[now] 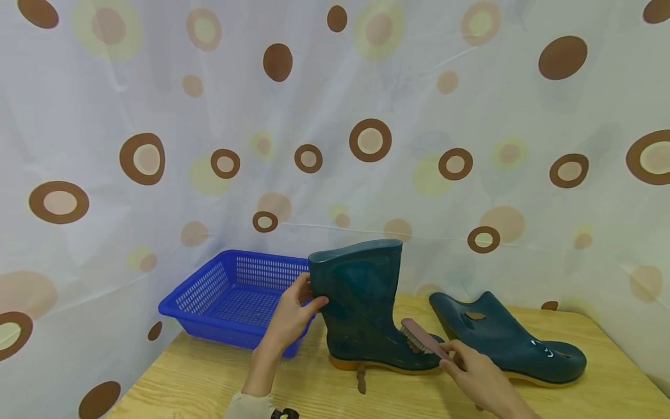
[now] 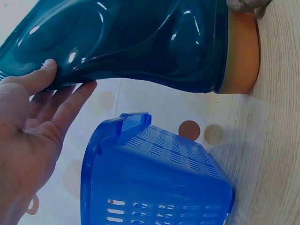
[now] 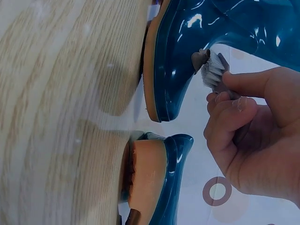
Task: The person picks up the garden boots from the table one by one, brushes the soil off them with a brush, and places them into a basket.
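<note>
A dark green rubber boot with an orange sole stands upright on the wooden table. My left hand grips the back of its shaft, thumb on the near side and fingers behind, as the left wrist view also shows. In my right hand is a pink-backed scrub brush, held by its handle. The white bristles touch a brown mud clump on top of the boot's foot. Another brown smear hangs from the sole's near edge onto the table.
A second green boot lies on its side at the right, with brown patches and a white mark. Left of the upright boot sits a blue plastic basket, partly over the table's left edge. A dotted curtain hangs behind the table.
</note>
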The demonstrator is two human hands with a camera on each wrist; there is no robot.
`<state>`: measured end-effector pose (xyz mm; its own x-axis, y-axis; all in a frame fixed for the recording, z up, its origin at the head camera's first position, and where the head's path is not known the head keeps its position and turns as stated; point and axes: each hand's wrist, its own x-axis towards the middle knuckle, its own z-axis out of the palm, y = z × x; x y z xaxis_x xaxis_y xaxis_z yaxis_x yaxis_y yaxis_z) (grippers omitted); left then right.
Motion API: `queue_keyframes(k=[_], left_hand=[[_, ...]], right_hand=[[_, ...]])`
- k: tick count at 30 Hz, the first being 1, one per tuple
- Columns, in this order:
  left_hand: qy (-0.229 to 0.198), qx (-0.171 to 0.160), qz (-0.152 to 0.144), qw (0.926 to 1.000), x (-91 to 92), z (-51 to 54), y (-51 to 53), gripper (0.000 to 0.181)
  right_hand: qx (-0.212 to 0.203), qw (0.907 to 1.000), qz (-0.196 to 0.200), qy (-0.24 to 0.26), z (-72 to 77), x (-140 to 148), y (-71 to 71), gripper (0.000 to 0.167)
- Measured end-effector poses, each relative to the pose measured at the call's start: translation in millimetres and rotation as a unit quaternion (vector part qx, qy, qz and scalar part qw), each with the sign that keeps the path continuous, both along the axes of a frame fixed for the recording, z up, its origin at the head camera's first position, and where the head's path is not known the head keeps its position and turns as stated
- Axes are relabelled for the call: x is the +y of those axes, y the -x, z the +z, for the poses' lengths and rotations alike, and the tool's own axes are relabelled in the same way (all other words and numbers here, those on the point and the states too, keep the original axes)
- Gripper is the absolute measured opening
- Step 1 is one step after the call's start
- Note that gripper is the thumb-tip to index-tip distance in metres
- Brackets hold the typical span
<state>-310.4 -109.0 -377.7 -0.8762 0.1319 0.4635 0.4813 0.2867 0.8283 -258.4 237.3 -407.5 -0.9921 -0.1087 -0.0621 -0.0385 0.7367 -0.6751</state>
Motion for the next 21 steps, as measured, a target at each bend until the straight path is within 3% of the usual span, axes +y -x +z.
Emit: queue_keyframes(k=[11,21], left_hand=[[-0.004,-0.009,-0.001,1.0,-0.9,-1.0,1.5,0.039],[-0.014,-0.013,0.002,0.9998,-1.2,-0.7,1.1,0.041]], right_hand=[[0.0,0.9999,-0.002,-0.014,0.8,13,1.9,0.036],[0.013,0.9998,0.006,0.013,6.2,6,-1.8,0.038]])
